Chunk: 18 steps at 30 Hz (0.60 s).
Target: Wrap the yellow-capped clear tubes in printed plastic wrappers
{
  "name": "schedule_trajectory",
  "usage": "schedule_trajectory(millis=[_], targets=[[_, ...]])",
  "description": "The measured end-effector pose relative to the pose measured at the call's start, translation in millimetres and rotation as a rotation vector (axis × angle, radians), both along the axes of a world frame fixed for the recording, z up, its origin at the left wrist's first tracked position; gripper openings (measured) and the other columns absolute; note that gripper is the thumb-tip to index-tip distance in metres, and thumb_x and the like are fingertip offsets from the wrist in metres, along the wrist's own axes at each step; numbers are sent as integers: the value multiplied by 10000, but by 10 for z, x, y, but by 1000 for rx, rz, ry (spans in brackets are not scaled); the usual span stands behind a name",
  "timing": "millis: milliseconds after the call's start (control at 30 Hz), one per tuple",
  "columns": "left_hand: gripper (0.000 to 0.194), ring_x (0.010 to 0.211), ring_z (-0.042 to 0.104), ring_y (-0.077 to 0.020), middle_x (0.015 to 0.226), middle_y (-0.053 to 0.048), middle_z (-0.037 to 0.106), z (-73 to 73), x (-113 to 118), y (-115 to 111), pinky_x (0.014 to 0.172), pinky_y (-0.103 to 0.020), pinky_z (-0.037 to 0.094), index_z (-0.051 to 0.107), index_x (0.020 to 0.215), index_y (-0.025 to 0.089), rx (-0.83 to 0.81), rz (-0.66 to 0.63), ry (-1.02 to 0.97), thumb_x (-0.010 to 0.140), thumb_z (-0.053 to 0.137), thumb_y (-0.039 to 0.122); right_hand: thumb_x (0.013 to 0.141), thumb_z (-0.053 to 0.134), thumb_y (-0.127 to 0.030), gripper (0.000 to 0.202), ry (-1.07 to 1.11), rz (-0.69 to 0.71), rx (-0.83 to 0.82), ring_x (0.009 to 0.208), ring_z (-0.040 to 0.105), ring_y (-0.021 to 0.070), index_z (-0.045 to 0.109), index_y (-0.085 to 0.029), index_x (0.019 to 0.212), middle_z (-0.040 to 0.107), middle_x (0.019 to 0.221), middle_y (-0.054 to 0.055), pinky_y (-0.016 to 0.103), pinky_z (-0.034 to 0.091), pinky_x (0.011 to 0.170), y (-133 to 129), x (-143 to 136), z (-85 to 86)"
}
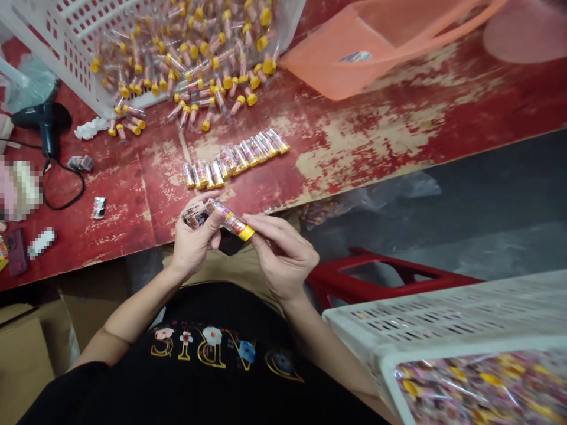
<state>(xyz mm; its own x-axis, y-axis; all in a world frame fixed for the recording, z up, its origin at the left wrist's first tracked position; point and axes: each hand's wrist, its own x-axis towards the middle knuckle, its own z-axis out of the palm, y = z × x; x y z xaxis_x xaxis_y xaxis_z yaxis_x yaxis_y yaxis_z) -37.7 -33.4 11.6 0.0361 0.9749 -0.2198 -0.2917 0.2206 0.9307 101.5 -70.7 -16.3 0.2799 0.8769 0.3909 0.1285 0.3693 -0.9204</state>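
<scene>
A clear tube with a yellow cap and a printed label is held between both hands, close to the table's front edge. My left hand grips the tube's upper end and also holds some dark printed wrappers against the palm. At the capped end, the thumb and fingers of my right hand pinch the tube. Just beyond the hands, a slanting row of similar labelled tubes lies side by side on the red table.
Behind, a tipped white basket spills many yellow-capped tubes. An orange basin lies at the back right. A dark heat gun and phone are left. A red stool and a filled white crate stand right.
</scene>
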Motion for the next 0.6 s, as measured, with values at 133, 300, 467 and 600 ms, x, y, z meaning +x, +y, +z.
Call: schedule_trajectory(millis=[133, 300, 467, 600], targets=[[368, 378, 406, -35, 555, 70, 500, -4, 5, -6, 402, -199, 295, 691, 1099, 216, -11, -17, 33, 790, 788, 390, 860, 681, -101, 383, 2, 12, -44, 890, 734, 190, 755, -381, 1110, 778, 1000, 7, 369, 625, 808, -12, -16, 26], [449, 375, 400, -38, 543, 70, 510, -4, 26, -11, 402, -208, 292, 697, 1132, 223, -65, -1, 20, 742, 824, 408, 857, 694, -128, 314, 53, -25, -116, 851, 719, 185, 775, -365, 1047, 767, 940, 14, 351, 618, 756, 11, -35, 53], [442, 375, 396, -41, 533, 72, 503, -24, 30, -3, 395, -209, 289, 705, 1110, 227, -54, 9, 18, 730, 831, 414, 853, 703, -140, 276, 55, -46, -143, 814, 709, 175, 787, -354, 1006, 760, 890, 11, 335, 603, 725, 22, -65, 70], [438, 379, 401, -49, 520, 72, 493, -54, 38, -7, 401, -210, 291, 697, 1148, 231, -38, -20, 23, 763, 805, 410, 834, 722, -136, 254, 106, -66, -166, 772, 696, 171, 795, -342, 965, 749, 844, 11, 320, 584, 675, 29, -81, 63]])
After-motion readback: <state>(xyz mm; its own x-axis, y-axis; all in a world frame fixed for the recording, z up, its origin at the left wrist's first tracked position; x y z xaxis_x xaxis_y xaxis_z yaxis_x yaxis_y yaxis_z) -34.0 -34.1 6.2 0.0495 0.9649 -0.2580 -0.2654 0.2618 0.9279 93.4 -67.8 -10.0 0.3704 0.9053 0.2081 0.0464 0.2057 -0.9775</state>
